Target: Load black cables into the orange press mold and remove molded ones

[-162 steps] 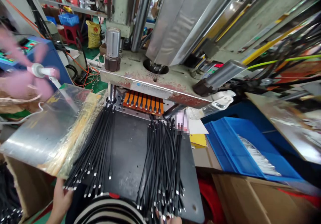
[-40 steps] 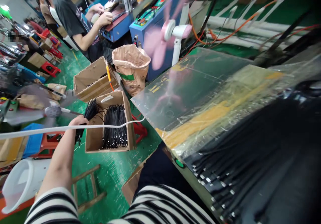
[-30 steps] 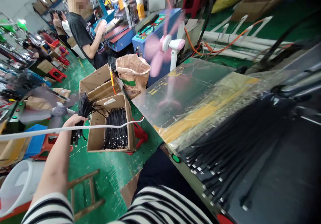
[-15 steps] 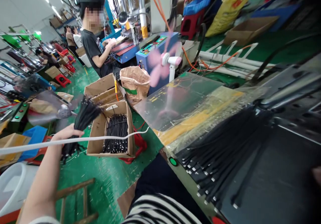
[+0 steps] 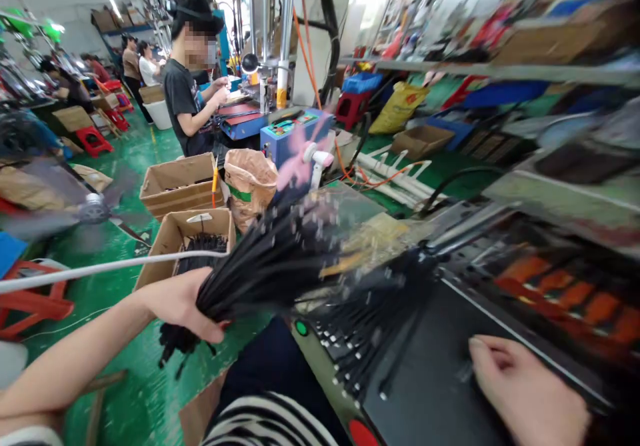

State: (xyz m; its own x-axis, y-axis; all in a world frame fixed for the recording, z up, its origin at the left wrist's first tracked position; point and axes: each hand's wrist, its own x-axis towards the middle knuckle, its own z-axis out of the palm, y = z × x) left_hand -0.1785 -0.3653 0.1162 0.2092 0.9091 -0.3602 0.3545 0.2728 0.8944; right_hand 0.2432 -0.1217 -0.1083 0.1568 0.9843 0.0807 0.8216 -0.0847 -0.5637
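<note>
My left hand [image 5: 183,303] is wrapped round a thick bundle of black cables [image 5: 260,253]. Their silvery tips fan out to the upper right, blurred by motion, and the other ends hang below the hand. A second pile of black cables [image 5: 367,329] lies spread on the dark work surface [image 5: 425,373], partly behind the held bundle, with light tips towards me. Over the right of that surface, my right hand [image 5: 525,386] is closed with the fingers curled under. Whatever it may hold is hidden.
A cardboard box [image 5: 163,246] with more black cables stands on the left, crossed by a white cord [image 5: 115,266]. A pink fan [image 5: 305,156] spins behind the held bundle; a grey fan [image 5: 93,209] is at far left. Machine parts with orange blocks [image 5: 565,293] flank my right hand. A co-worker [image 5: 193,93] stands beyond.
My left hand has swung the cable bundle from beside the box rightward to the work surface. My right hand has come into fuller view. The camera view has turned right.
</note>
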